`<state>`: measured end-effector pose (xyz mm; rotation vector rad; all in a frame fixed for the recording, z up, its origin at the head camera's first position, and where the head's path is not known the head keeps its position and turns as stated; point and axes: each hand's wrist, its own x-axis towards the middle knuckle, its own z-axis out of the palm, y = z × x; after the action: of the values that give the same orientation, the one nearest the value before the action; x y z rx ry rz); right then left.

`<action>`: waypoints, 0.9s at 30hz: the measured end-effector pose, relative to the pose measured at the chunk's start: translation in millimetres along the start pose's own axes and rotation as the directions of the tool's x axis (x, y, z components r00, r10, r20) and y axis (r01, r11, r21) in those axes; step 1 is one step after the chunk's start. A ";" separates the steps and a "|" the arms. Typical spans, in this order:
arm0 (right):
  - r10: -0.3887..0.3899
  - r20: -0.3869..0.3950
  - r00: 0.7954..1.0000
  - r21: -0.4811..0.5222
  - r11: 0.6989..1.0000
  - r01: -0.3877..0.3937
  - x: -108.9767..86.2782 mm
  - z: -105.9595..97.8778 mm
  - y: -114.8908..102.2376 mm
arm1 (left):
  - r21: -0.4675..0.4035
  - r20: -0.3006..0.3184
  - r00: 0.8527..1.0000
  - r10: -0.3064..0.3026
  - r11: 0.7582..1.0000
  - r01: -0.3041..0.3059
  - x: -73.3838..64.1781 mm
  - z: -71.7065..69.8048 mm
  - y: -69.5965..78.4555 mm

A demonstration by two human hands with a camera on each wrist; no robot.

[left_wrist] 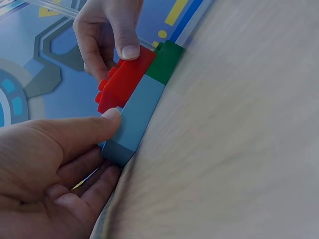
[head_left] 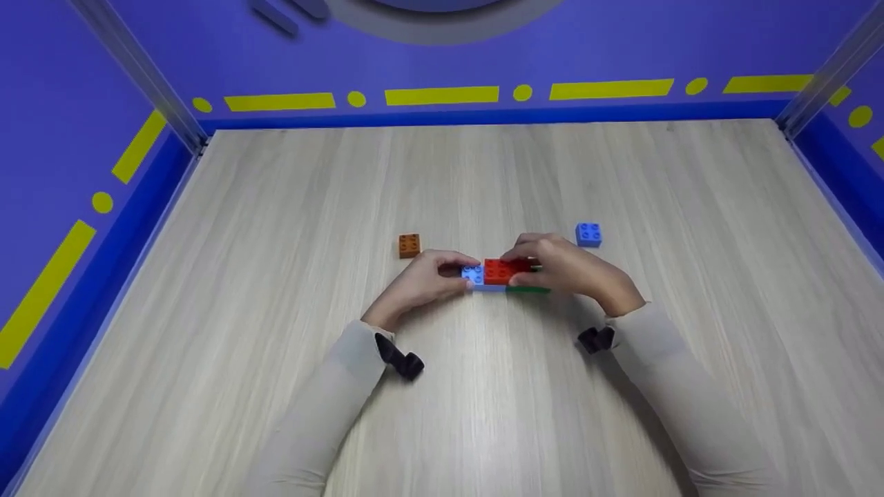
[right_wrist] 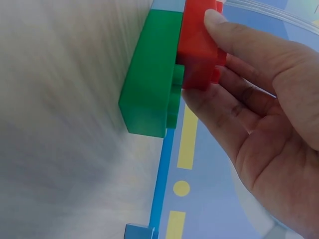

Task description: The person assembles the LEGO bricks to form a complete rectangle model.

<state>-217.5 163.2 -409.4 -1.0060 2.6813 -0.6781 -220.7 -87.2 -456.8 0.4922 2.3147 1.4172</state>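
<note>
Low on the wooden table, a light blue brick [left_wrist: 142, 109] and a green brick [right_wrist: 149, 74] lie end to end. A red brick [head_left: 496, 272] sits over the place where they meet, leaving studs bare at both outer ends. My left hand [head_left: 429, 279] pinches the outer end of the light blue brick, thumb on the near side. Thumb and fingers of my right hand [head_left: 566, 268] grip the red brick from its two long sides. In the head view, the right fingers partly cover the red and green bricks.
An orange-brown brick [head_left: 409, 246] rests just beyond the left hand. Past the right hand stands a small blue brick [head_left: 588, 235]. Blue-purple panels [head_left: 442, 69] with yellow marks border the table [head_left: 442, 414] at the back and sides.
</note>
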 end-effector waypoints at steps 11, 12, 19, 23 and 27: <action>0.000 -0.009 1.000 0.011 1.000 0.001 -1.3 0.9 0.0 | 0.109 0.036 0.999 0.029 0.994 -0.033 -0.9 -3.0 9.9; 0.001 -0.009 1.000 0.010 1.000 -0.001 -1.3 0.9 -0.5 | 0.115 0.038 0.999 0.029 0.993 -0.034 -1.3 -3.3 10.8; 0.012 -0.006 1.000 0.023 1.000 -0.012 -0.3 2.4 0.0 | 0.160 0.045 0.998 0.039 0.986 -0.045 -3.5 -6.9 14.4; 0.015 -0.004 1.000 0.027 1.000 -0.015 -0.8 2.5 0.4 | 0.194 0.060 0.998 0.035 0.980 -0.046 -4.2 -8.9 16.4; 0.022 -0.003 1.000 0.024 0.999 -0.022 -1.1 2.2 0.7 | 0.229 0.067 0.997 0.031 0.972 -0.046 -5.2 -10.6 19.4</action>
<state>-216.3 163.6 -411.5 -0.9692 2.6765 -0.7060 -219.6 -89.5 -434.3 0.6420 2.4432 1.1363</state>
